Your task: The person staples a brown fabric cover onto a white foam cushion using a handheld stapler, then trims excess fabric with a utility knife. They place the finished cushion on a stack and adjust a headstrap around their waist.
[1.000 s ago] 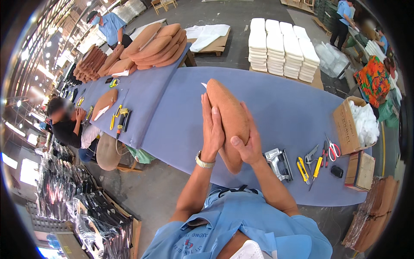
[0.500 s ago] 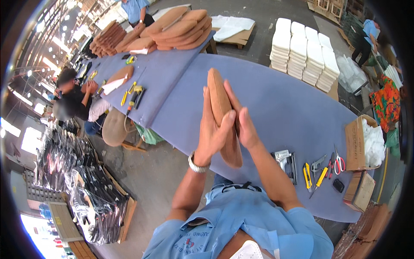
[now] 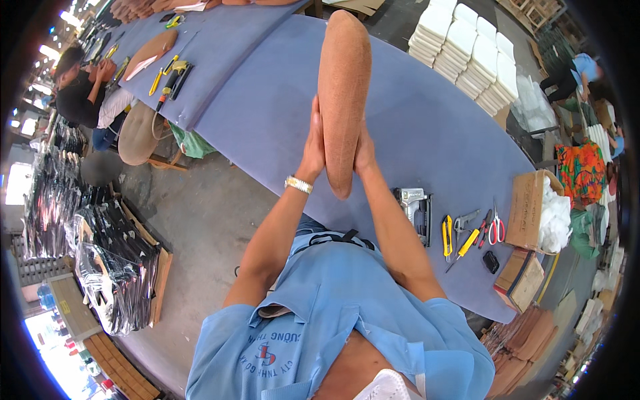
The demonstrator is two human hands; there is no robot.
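A brown padded cushion (image 3: 344,87), long and rounded at its ends, is held up over the blue-grey table (image 3: 267,93). It stands tilted, with one face and its seamed edge in sight. My left hand (image 3: 314,145) presses against its left side near the lower end, with a metal watch on the wrist. On the opposite side, my right hand (image 3: 364,150) grips it, its fingers mostly hidden behind the cushion. To the right of my right forearm lies a silver staple gun (image 3: 415,212) on the table.
Right of the staple gun lie a yellow cutter (image 3: 447,236), a yellow-handled tool (image 3: 468,244) and red-handled scissors (image 3: 496,231). A cardboard box (image 3: 525,210) of white stuffing stands at the table's right. White pads (image 3: 460,53) are stacked beyond. A person (image 3: 83,93) sits at far left.
The cushion has gone from nearly edge-on to showing a broad face, and sits higher in the picture. Both hands have shifted toward its lower end, arms stretched further out. The whole view has shifted.
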